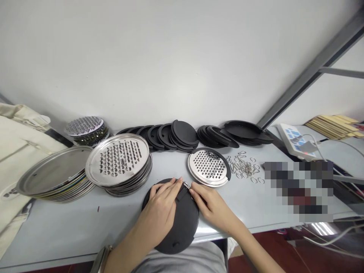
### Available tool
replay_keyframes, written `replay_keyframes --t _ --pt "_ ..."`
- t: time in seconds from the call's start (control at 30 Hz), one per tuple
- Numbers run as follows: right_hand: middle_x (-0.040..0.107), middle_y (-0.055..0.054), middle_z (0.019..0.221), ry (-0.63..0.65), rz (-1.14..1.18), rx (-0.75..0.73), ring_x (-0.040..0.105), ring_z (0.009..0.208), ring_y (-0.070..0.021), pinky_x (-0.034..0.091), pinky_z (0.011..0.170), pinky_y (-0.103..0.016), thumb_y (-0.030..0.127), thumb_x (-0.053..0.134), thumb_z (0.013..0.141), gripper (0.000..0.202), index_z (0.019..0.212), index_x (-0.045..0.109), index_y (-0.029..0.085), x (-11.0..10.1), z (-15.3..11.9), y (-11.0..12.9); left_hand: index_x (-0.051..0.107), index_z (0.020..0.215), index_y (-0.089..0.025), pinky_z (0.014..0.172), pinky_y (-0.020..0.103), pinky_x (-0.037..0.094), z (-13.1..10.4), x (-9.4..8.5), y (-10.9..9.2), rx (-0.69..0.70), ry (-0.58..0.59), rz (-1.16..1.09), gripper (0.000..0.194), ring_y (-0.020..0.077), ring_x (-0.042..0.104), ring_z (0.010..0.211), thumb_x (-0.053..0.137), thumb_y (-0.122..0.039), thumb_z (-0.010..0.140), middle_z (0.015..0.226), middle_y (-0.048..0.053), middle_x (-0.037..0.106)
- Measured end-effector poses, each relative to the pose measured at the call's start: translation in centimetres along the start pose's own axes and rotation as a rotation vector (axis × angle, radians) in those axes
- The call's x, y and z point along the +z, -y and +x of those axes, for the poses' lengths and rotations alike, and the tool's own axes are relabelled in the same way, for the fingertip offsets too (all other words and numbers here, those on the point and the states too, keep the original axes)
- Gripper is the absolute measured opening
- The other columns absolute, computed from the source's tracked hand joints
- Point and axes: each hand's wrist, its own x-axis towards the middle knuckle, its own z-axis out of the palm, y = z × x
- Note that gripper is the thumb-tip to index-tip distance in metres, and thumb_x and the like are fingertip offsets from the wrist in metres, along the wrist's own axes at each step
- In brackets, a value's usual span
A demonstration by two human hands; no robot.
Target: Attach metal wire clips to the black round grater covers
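Note:
A round black plastic disc (pixel 182 227) lies at the table's front edge, tilted over my lap. My left hand (pixel 160 212) grips it from above, its fingers reaching to the far rim. At that rim, my right hand (pixel 206 201) pinches a small silver metal clip (pixel 186 185) that looks like a snap hook; part of it is hidden by the fingers. Just beyond, a round metal grater plate (pixel 209 167) with a black edge piece sits on the table. To its right is a loose pile of metal rings and clips (pixel 244 167).
At left stand a stack of grater plates (pixel 118 159), a stack of round metal trays (pixel 57 170) and spiky discs (pixel 85 127). Black discs (pixel 184 132) line the wall, with black round pieces (pixel 241 131) farther right. A metal frame post (pixel 307 76) slants at right. A blurred patch covers the right side.

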Motion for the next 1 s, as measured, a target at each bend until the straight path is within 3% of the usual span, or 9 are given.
replay_keyframes --t 0.2,0.33,0.63,1.0 --pt "0.043 0.004 0.065 0.005 -0.026 -0.009 0.044 0.059 -0.014 0.033 0.058 -0.026 0.023 0.034 0.101 0.026 0.075 0.034 0.023 0.0 0.1 0.0 0.038 0.145 -0.02 0.103 0.039 0.042 0.1 -0.2 0.0 -0.044 -0.015 -0.028 0.056 0.0201 0.048 0.129 0.034 -0.003 0.092 0.136 0.008 0.056" --pt "0.044 0.003 0.065 0.002 -0.053 -0.016 0.044 0.058 -0.0139 0.034 0.057 -0.026 0.021 0.035 0.1 0.024 0.076 0.036 0.023 0.0 0.1 0.1 0.034 0.146 -0.022 0.104 0.04 0.043 -0.1 -0.1 0.3 -0.045 -0.017 -0.036 0.056 0.02 0.047 0.13 0.033 -0.004 0.093 0.138 0.007 0.055" --pt "0.046 0.002 0.069 0.044 -0.081 -0.019 0.046 0.061 -0.0138 0.032 0.059 -0.026 0.021 0.034 0.1 0.023 0.077 0.034 0.023 -0.1 0.3 0.3 0.033 0.146 -0.019 0.1 0.035 0.047 -2.0 -0.2 0.5 -0.015 -0.078 0.055 0.052 0.021 0.051 0.127 0.04 -0.013 0.094 0.137 0.01 0.056" --pt "0.044 0.003 0.071 0.062 -0.021 0.01 0.045 0.064 -0.0137 0.032 0.061 -0.026 0.022 0.033 0.1 0.022 0.078 0.031 0.023 -0.1 0.3 0.4 0.052 0.125 -0.016 0.097 0.034 0.05 -2.3 -0.6 0.4 0.081 -0.142 -0.02 0.043 0.0208 0.053 0.125 0.039 -0.004 0.086 0.126 0.009 0.064"
